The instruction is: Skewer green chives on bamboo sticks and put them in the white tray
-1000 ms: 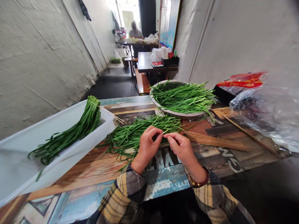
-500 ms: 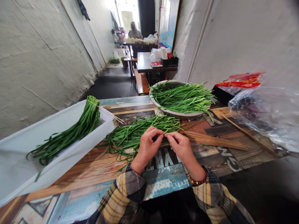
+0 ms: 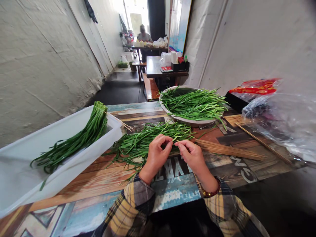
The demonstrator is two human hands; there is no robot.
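Green stalks [image 3: 140, 141], partly behind fingers [image 3: 169, 139], tray [image 3: 79, 171] cut off

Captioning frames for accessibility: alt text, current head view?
A person's left hand and right hand are close together beside loose green stalks on a table. Behind sits a bowl of more; at left, a white tub holds a bundle; at right lie thin sticks.

My plank-printed table [image 3: 98, 174] carries a white tub [image 3: 59, 131] on my left, a loose heap of green stalks [image 3: 138, 141] mid-table, a round basin [image 3: 189, 123] beyond it, a bundle of thin skewers [image 3: 229, 150] and, farther right, a single brown stick [image 3: 261, 142]. Crumpled clear plastic [image 3: 278, 121] seems to rest beside that.
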